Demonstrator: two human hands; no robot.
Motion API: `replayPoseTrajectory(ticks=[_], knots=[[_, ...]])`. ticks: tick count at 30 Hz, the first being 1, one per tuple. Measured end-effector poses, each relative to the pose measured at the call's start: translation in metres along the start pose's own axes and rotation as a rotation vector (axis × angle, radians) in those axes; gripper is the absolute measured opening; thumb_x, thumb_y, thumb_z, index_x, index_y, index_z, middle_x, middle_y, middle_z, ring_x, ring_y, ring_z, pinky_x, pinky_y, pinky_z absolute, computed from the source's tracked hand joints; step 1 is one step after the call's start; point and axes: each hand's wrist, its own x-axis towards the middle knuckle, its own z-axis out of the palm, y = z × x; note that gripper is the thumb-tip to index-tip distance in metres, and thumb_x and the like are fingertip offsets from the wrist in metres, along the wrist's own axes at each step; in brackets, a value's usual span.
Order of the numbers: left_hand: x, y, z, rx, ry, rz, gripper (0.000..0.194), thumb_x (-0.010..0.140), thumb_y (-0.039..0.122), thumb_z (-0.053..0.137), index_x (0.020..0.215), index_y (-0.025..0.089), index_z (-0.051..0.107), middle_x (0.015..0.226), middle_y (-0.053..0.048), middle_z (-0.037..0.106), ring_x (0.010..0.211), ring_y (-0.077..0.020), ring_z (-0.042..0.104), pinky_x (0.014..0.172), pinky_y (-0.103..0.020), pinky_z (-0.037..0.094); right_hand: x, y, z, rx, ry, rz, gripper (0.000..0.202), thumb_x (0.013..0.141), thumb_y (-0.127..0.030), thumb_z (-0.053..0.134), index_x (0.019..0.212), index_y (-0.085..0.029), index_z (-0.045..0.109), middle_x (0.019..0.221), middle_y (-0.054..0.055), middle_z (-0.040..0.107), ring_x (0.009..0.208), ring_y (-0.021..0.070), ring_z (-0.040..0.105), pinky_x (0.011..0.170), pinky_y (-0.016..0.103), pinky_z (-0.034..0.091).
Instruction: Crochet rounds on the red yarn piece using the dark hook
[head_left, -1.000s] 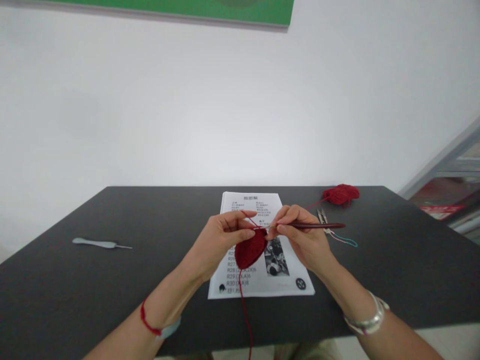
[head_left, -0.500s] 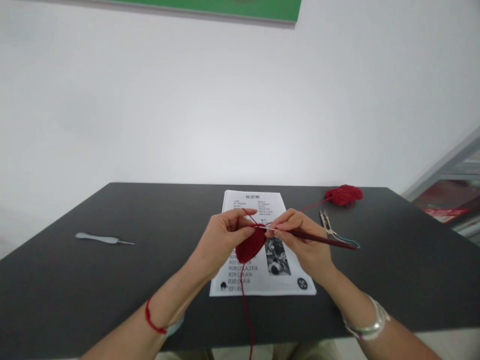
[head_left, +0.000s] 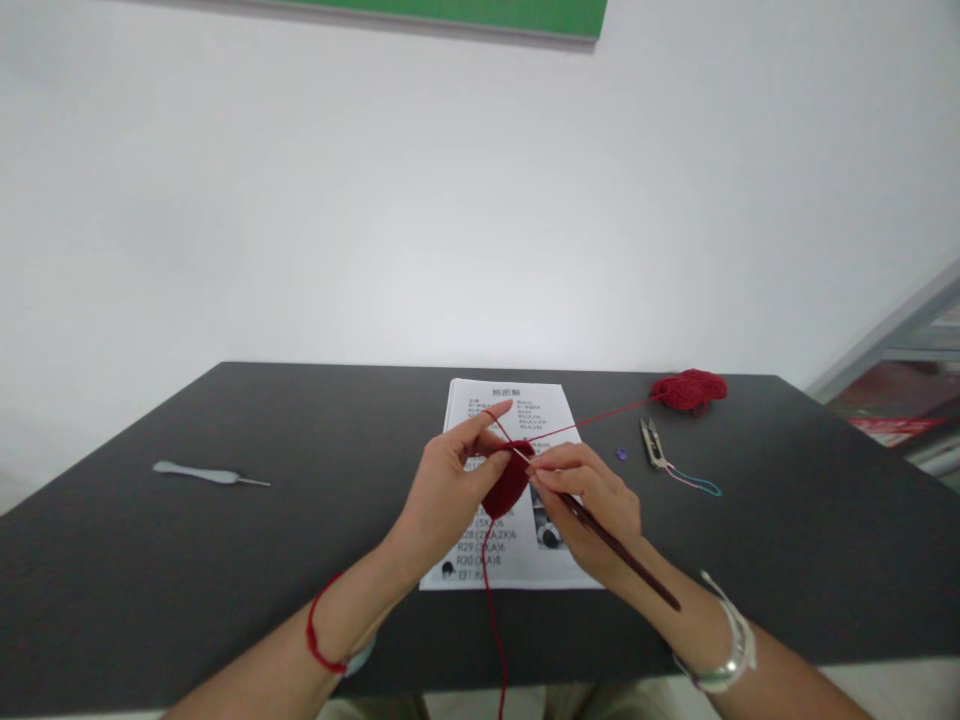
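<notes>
Between thumb and fingers, my left hand [head_left: 457,475] pinches a small dark red crochet piece [head_left: 507,490]. Its index finger points up with a strand of red yarn [head_left: 592,418] looped round it. My right hand [head_left: 589,505] grips a crochet hook [head_left: 622,552] with a dark brown handle, like a pen. The hook's metal tip meets the top edge of the piece; whether it passes through a stitch I cannot tell. A red yarn tail [head_left: 491,610] hangs from the bottom of the piece past the table's front edge.
Printed pattern sheets [head_left: 442,577] lie under my hands on the dark table [head_left: 300,560]. To the right are a red yarn ball [head_left: 688,390], thread snips [head_left: 654,445] with a cord loop and a small purple item [head_left: 622,454]. A grey-handled hook [head_left: 206,474] lies left.
My right hand has swung the hook's handle down towards me. My left index finger has lifted, and the yarn to the ball now runs straighter. The purple item has come into view.
</notes>
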Motion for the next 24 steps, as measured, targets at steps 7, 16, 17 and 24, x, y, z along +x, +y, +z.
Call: replayPoseTrajectory(ticks=[7,16,17,24], knots=[[-0.002,0.005,0.003,-0.239,-0.027,-0.015,0.031,0.070,0.015,0.074,0.101,0.018,0.073,0.068,0.004,0.060,0.061,-0.0086,0.052,0.058,-0.020,0.042,0.002,0.006,-0.006,0.292,0.082,0.191,0.021,0.080,-0.006,0.066,0.084,-0.026,0.066,0.083,0.002,0.067,0.073,0.0153,0.065,0.063,0.028,0.053],[0.002,0.003,0.003,-0.526,-0.119,-0.205,0.029,0.061,0.017,0.085,0.088,0.018,0.077,0.069,0.001,0.068,0.062,-0.0078,0.058,0.061,-0.017,0.046,0.010,0.016,0.004,0.781,0.154,0.524,0.012,0.077,-0.025,0.076,0.074,-0.023,0.064,0.079,-0.001,0.060,0.068,0.0120,0.055,0.059,0.024,0.045],[0.001,0.004,0.004,-0.526,-0.115,-0.204,0.025,0.059,0.018,0.085,0.083,0.017,0.078,0.070,-0.001,0.070,0.064,-0.0091,0.061,0.063,-0.018,0.047,0.010,0.016,0.006,0.746,0.163,0.512,0.013,0.076,-0.026,0.076,0.073,-0.023,0.064,0.079,-0.001,0.059,0.070,0.0124,0.055,0.061,0.025,0.044],[-0.011,0.024,0.009,-0.539,-0.046,-0.214,0.017,0.054,0.021,0.088,0.064,0.015,0.075,0.064,-0.002,0.073,0.056,-0.0095,0.063,0.054,-0.015,0.050,0.015,-0.004,0.003,0.515,0.009,0.387,0.027,0.077,-0.041,0.074,0.093,-0.027,0.059,0.096,0.001,0.055,0.081,0.0165,0.056,0.070,0.030,0.049]])
